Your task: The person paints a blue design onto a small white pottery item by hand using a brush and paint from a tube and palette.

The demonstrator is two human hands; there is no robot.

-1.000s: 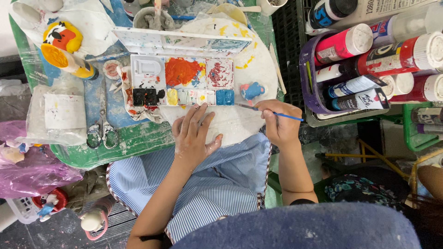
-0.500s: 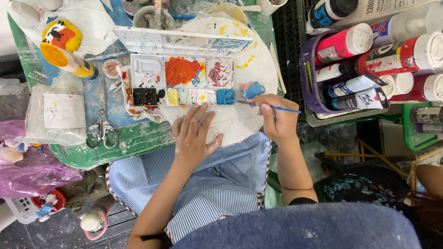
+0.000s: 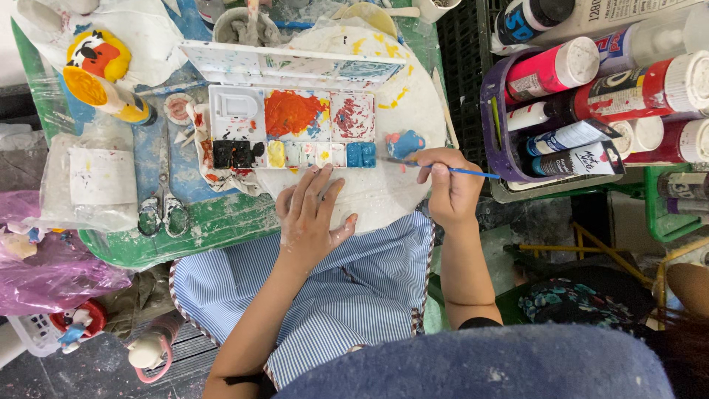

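Observation:
My right hand grips a thin blue-handled paintbrush, its tip pointing left toward a small blue-painted figure on a round white board. My left hand lies flat and open on the board's near edge, fingers spread, just below an open white paint palette with orange, red, yellow, black and blue wells. A blue-and-white striped apron covers my lap.
A purple basket of paint bottles stands to the right. Scissors lie on the green tray at left, near a painted yellow-and-orange figure. A grey cup holds brushes at the back. A pink plastic bag lies at lower left.
My right hand has shifted slightly left, bringing the brush tip closer to the small blue figure. My left hand has stayed on the board.

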